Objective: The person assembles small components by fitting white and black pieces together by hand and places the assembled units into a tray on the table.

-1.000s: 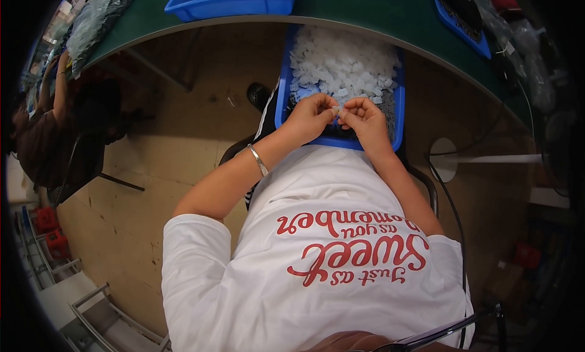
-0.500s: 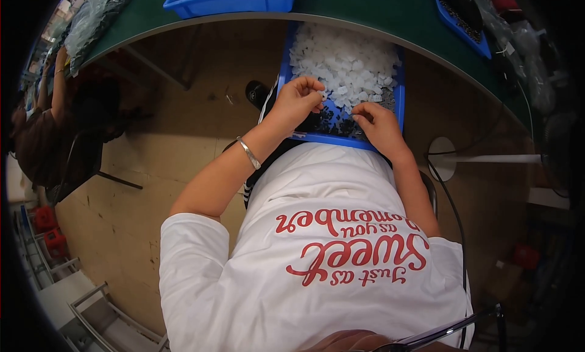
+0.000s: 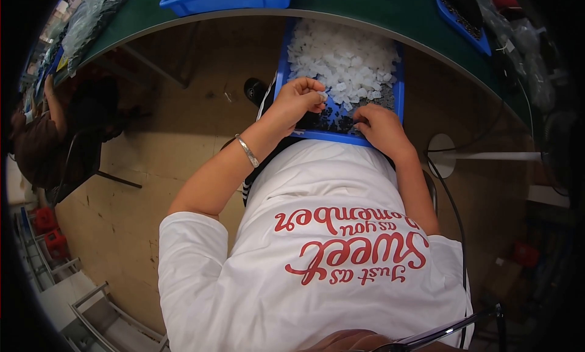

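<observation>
A blue tray (image 3: 341,138) rests at my lap, its far end under the table edge. Small translucent white plastic pieces (image 3: 344,53) are heaped over most of it. Small black parts (image 3: 329,116) lie scattered in its near end, and fine grey bits (image 3: 386,98) show along the right side. Over the near left part of the tray, my left hand (image 3: 298,100) pinches a small white plastic piece (image 3: 323,96) between thumb and fingers. My right hand (image 3: 379,125) is low over the black parts at the near right, fingers curled together; what they hold, if anything, is hidden.
The green table (image 3: 341,2) curves across the far side, bearing another blue tray (image 3: 231,1), a clear plastic bag (image 3: 94,20) and a blue tray of dark parts (image 3: 466,24). A co-worker (image 3: 39,145) sits at left. A cable (image 3: 454,212) hangs at right.
My right hand has drawn slightly back and away from the left hand, down to the black parts. The left hand keeps its pinch nearly in place. The co-worker's arm at left has lowered.
</observation>
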Motion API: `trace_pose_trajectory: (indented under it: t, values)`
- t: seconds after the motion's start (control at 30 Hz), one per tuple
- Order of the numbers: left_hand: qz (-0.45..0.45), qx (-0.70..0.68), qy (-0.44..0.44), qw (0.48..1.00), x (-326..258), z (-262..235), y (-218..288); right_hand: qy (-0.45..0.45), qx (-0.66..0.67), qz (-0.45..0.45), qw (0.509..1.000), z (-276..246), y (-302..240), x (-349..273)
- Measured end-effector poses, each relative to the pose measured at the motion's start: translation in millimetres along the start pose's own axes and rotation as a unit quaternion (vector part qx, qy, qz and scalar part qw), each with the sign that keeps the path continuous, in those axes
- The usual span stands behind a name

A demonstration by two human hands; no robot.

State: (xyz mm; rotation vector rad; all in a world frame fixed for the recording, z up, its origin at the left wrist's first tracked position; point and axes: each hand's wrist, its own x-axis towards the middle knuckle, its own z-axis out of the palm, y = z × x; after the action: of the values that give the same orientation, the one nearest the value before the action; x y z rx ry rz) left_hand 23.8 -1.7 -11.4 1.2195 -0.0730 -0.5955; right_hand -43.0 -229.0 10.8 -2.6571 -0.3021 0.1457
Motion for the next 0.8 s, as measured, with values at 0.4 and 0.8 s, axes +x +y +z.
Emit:
trace_pose_trajectory:
  t: [0.4, 0.8]
  values:
    - [-0.023, -0.021, -0.01, 0.999, 1, -3, -5, 0.011, 0.012, -0.027, 1.0, 18, -12, 11]
    - [-0.014, -0.006, -0.024, 1.0, 4, 2, -15, 0.034, 0.002, -0.084, 0.996, 22, -17, 9]
